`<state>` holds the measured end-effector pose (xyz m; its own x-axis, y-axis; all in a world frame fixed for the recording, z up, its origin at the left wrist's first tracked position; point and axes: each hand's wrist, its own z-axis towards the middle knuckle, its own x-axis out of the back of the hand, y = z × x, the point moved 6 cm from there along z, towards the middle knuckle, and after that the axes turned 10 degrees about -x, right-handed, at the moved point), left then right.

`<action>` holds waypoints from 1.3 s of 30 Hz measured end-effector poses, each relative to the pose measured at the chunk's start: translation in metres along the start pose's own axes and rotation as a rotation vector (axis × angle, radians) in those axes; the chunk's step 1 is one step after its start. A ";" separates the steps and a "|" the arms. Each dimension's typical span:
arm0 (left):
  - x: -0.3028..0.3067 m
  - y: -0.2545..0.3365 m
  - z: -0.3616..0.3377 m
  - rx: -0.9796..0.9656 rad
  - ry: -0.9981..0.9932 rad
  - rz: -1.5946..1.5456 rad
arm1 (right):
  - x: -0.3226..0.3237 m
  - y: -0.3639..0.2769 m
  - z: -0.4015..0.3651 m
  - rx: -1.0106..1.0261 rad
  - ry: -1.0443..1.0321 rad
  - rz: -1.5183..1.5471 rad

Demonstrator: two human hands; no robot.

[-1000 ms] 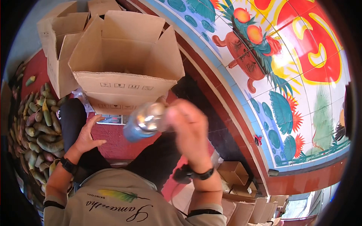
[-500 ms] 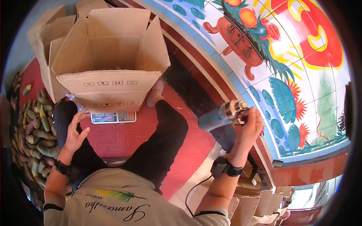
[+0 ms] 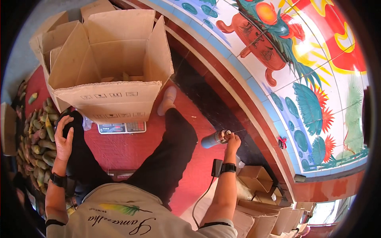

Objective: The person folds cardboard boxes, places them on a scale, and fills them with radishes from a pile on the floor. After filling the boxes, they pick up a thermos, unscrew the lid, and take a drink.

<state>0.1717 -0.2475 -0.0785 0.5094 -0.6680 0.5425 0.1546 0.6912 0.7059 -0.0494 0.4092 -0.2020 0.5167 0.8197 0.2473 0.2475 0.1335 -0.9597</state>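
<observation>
My right hand grips a blue thermos bottle by its metallic top end, low on the right above the floor. The bottle lies nearly level, its blue body pointing left. Above my left knee, my left hand is open, its fingers curved and apart, holding nothing. The large open cardboard box stands in front of me on a digital scale, whose keypad shows at the near edge. Inside the box, a few items show dimly at the bottom.
A pile of long green-brown vegetables lies at left on the red floor. Another cardboard box stands behind the large one. Flattened cardboard and a small box are at lower right. A painted tile wall runs along the right.
My right hand has lowered the bottle and brought it down-left, away from the wall. My left hand has shifted left, away from the box. The view has turned slightly.
</observation>
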 end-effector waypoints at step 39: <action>-0.022 0.009 0.009 -0.070 -0.116 0.358 | 0.093 0.113 0.097 -0.141 0.158 0.025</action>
<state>0.1543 -0.2291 -0.0798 0.4434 -0.4044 0.7999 0.0435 0.9011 0.4315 -0.0527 0.5546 -0.3005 0.6435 0.7228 0.2519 0.3395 0.0255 -0.9403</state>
